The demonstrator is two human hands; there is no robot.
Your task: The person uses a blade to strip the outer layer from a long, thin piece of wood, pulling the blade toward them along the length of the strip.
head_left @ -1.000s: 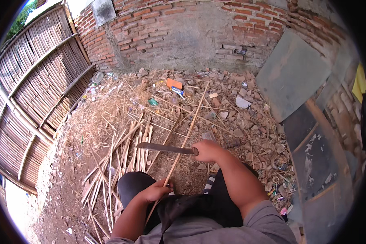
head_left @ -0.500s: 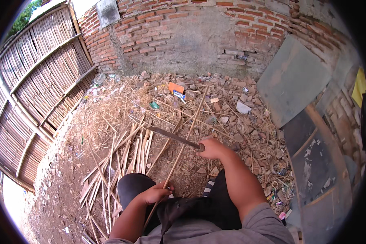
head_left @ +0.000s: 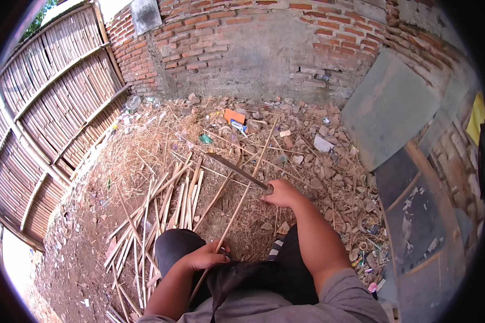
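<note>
My right hand grips the handle of a machete, its long dark blade pointing up and left. The blade crosses a long bamboo strip; I cannot tell whether the two touch. My left hand is closed round the lower part of this strip, close to my knee. From there the strip slants up and right over the ground, its far end among the rubble. To the left of my left hand lies a loose pile of split bamboo strips.
A brick wall stands ahead, a bamboo fence at the left. Grey panels lean on the right wall. Stones, dry straw, an orange piece and green plastic litter cover the ground.
The machete's blade has tilted, its tip moving slightly right and upward, and my right hand has shifted a little. My left hand keeps its hold on the bamboo strip.
</note>
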